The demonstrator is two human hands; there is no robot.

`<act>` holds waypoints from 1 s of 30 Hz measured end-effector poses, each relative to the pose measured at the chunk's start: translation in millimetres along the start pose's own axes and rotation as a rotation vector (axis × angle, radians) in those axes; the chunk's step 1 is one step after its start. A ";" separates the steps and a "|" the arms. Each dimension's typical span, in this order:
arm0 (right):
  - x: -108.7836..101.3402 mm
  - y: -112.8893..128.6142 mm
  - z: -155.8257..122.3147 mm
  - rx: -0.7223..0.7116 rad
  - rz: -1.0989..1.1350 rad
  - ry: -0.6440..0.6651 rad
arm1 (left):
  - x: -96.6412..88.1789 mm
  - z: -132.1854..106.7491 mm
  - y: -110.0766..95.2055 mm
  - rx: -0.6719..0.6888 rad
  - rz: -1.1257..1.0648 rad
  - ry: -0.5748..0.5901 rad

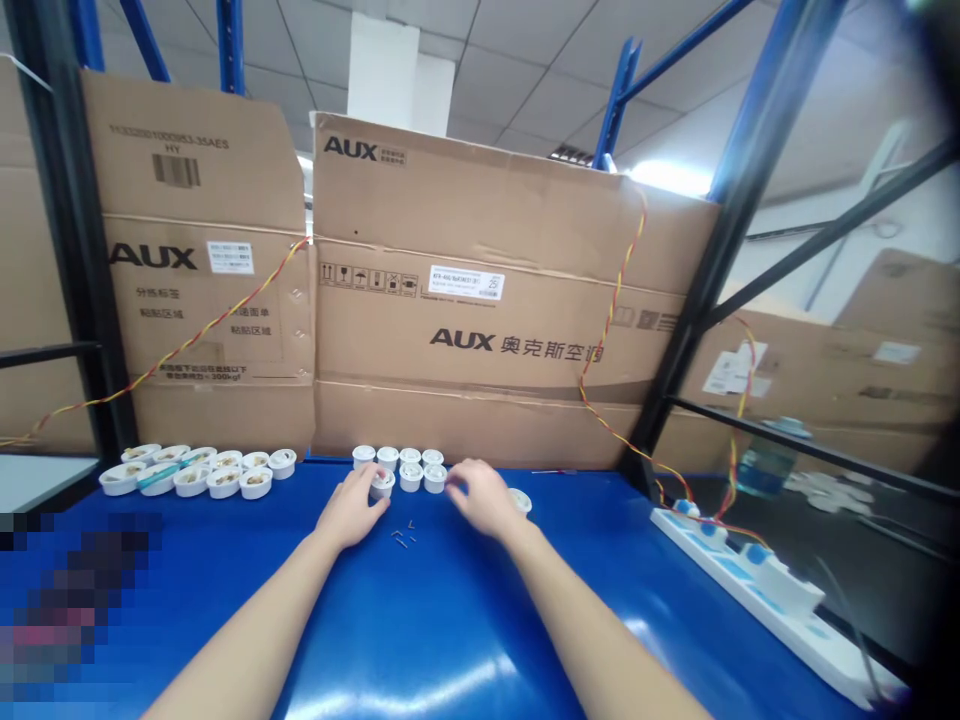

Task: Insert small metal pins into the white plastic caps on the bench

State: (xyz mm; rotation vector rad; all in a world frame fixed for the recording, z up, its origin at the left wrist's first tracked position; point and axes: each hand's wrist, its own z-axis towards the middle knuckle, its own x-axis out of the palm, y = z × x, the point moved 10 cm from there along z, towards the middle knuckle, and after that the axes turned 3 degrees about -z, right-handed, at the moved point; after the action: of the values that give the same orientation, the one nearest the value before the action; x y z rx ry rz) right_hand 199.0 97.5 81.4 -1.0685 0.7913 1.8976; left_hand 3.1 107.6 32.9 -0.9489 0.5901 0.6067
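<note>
My left hand (354,508) is closed around a small round white cup (383,486), its thumb on the near side and its fingers at the left. My right hand (481,497) is held with curved fingers apart and nothing visible in them, just right of another white cup (434,480). Several similar white cups (409,458) stand in two short rows between and behind my hands. Beyond my right wrist sits one more white cup (520,500), partly hidden by it. Several tiny metal pieces (403,538) lie loose on the blue tabletop (420,620) between my forearms.
At the back left, white cups holding small parts (192,480) stand in rows, with a teal tool (174,468) across them. Large cardboard panels (480,300) wall off the back. A white power strip (772,600) with plugs and twisted wires runs along the right edge.
</note>
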 end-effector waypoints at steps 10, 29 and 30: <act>49.6 54.3 -1.6 -0.287 0.363 0.182 | 0.5 -1.0 -15.5 0.045 -0.017 0.017; 62.3 35.6 -1.5 -0.013 0.563 0.178 | 10.3 -10.9 -84.7 0.457 0.189 0.070; 62.9 35.9 -1.7 -0.006 0.579 0.185 | 12.4 -10.1 -83.5 0.453 0.199 0.068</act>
State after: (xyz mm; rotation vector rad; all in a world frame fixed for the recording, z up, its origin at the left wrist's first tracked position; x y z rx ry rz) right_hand 148.4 99.9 29.7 -1.1084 1.3103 2.2921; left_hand 68.1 64.1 66.3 -0.4891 0.8481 0.5856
